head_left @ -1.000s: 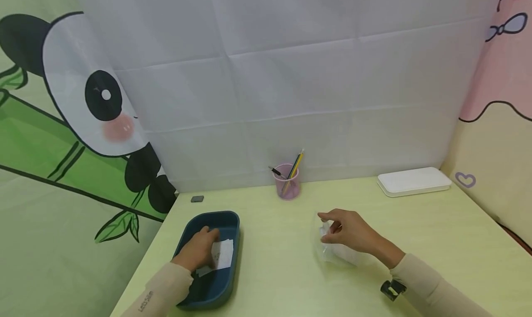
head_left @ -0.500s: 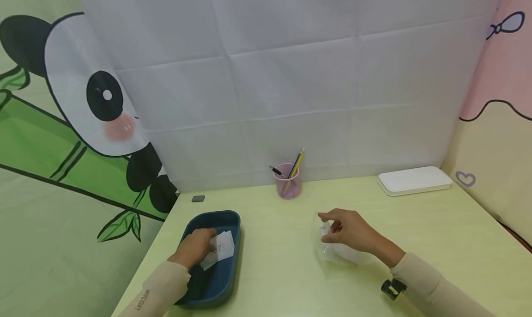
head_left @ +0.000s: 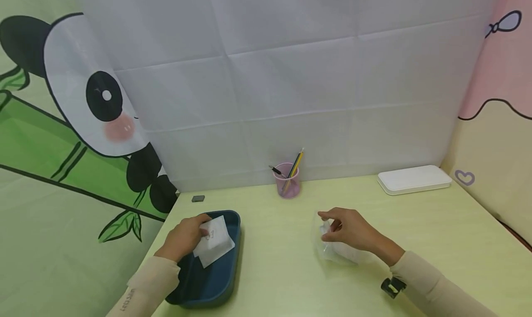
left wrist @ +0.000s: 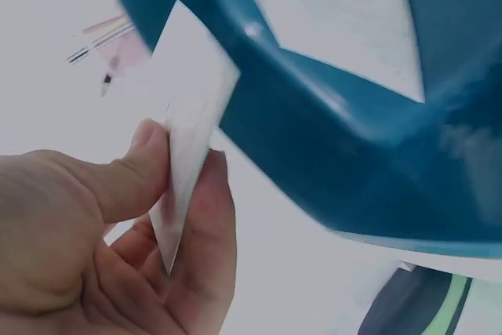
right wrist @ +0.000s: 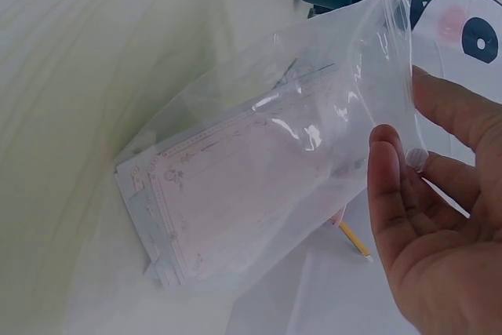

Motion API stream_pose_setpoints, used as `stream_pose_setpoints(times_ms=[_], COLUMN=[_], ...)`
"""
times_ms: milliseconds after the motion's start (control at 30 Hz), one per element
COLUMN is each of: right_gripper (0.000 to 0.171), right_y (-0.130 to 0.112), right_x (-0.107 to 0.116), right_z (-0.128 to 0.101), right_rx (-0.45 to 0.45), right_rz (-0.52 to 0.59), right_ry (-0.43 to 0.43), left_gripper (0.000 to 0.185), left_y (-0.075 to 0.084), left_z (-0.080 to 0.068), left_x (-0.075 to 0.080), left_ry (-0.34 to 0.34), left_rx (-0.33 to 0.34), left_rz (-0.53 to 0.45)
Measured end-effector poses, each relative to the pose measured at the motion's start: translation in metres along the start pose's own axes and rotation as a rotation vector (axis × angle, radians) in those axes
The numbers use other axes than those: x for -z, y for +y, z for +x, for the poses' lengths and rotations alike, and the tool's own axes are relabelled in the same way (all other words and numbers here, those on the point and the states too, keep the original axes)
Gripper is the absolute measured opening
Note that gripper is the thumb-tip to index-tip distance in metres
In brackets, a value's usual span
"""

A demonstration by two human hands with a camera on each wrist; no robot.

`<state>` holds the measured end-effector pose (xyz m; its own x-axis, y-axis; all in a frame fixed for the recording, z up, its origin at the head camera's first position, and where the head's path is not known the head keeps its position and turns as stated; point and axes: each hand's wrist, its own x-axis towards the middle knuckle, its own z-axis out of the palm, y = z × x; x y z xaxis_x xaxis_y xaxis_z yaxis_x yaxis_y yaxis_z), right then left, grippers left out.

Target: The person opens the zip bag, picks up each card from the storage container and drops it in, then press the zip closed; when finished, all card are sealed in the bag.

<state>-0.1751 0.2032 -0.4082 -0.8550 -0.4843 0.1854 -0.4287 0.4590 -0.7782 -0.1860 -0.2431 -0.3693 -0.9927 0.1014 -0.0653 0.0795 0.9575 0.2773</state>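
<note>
My left hand (head_left: 184,236) is over the left side of a dark blue tray (head_left: 208,287), pinching a small white paper card (left wrist: 192,88) between thumb and fingers. A second white card (left wrist: 341,17) lies inside the tray, and in the head view the two overlap. Further right, my right hand (head_left: 351,229) holds a clear zip bag (right wrist: 259,45) by its mouth, thumb and fingers curled at the zip edge. Several printed paper cards (right wrist: 243,186) with ornate borders lie stacked inside the bag, which rests on the table.
A pink pen cup (head_left: 287,187) with a pencil and pen stands at the back middle. At the back right lies a white flat case (head_left: 414,180). A small grey block (head_left: 198,198) sits behind the tray. A white cloth backdrop (head_left: 266,86) closes off the table's rear.
My left hand has drawn back left and up from inside the tray, raising the white card it pinches. My right hand and the bag have stayed in place.
</note>
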Motion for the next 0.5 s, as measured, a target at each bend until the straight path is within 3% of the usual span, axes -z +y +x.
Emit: stream_pose_setpoints(times_ms=[133,267,333,500], right_gripper=[0.062,0.062,0.062,0.062], right_y=[-0.001,-0.001,-0.001,-0.003], right_x=[0.000,0.000,0.000,-0.001], right_z=[0.000,-0.001,-0.001,-0.001], right_rx=[0.000,0.004,0.004,0.001], right_rz=[0.003,-0.001,-0.004,-0.010], right_ry=[0.001,0.006,0.010,0.015], left_gripper=[0.039,0.043,0.044,0.036], left_y=[0.010,0.030,0.044,0.080], left_z=[-0.004,-0.008,-0.008,-0.006], left_x=[0.008,0.012,0.012,0.004], left_ry=[0.042,0.073,0.059,-0.006], left_rx=[-0.076,-0.169,-0.191,-0.164], left_rz=[-0.028,-0.054,-0.115,-0.289])
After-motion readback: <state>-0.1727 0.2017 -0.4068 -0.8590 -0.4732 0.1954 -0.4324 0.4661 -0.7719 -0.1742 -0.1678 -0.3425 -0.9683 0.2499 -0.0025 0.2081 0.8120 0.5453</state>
